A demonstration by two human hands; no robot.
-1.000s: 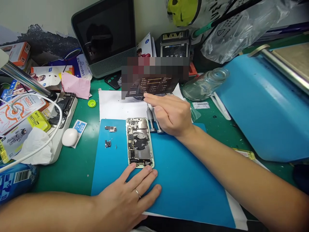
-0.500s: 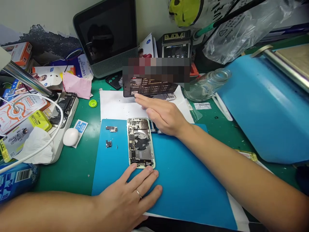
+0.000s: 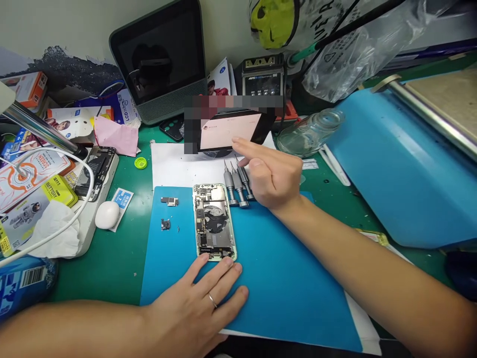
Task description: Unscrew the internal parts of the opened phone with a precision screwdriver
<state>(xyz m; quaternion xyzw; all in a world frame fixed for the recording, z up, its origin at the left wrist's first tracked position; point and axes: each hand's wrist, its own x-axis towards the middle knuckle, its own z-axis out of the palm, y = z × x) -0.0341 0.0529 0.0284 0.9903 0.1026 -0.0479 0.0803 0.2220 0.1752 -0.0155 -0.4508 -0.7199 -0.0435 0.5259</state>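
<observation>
An opened phone (image 3: 214,223) with its inside parts bare lies on the blue mat (image 3: 276,278). My left hand (image 3: 201,303) is open and spread flat, with some fingertips at the phone's lower edge. My right hand (image 3: 276,171) has its index finger stretched toward a propped-up phone (image 3: 229,130) with a lit, pale screen; the other fingers are curled and seem to hold nothing. Whether the fingertip touches the screen I cannot tell. Several grey screwdrivers (image 3: 238,184) lie beside the right hand, partly hidden by it. Left of the opened phone are small metal parts (image 3: 170,201).
At the back stands a dark display (image 3: 160,59). A glass jar (image 3: 311,132) lies tilted at the right, near a blue sheet (image 3: 383,174). On the left are a white cable (image 3: 91,184), a white earbud case (image 3: 107,215) and several boxes.
My right hand has moved right and its fingers have curled except the index, baring the screwdrivers. The propped phone's screen went from dark to pale. My left hand stays in place.
</observation>
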